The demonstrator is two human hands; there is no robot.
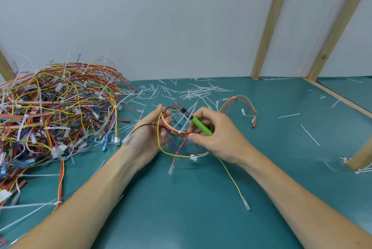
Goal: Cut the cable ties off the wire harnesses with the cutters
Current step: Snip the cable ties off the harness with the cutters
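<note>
- A looped multicoloured wire harness [171, 126] is gripped by the left hand [150, 134] above the teal desk [181, 198].
- Green-handled cutters [198, 124] are grasped by the right hand [213, 134].
- Step judged: tie hunting; the white cable tie [179, 132] must be brought between the blades next.

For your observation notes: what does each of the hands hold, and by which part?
The left hand grips a wire harness at its looped wires. The right hand grips the cutters by the green handle.

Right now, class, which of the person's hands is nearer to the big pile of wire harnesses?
Left. The left hand holds a harness just right of the pile; the right hand, gripping the green cutters, lies farther right.
</note>
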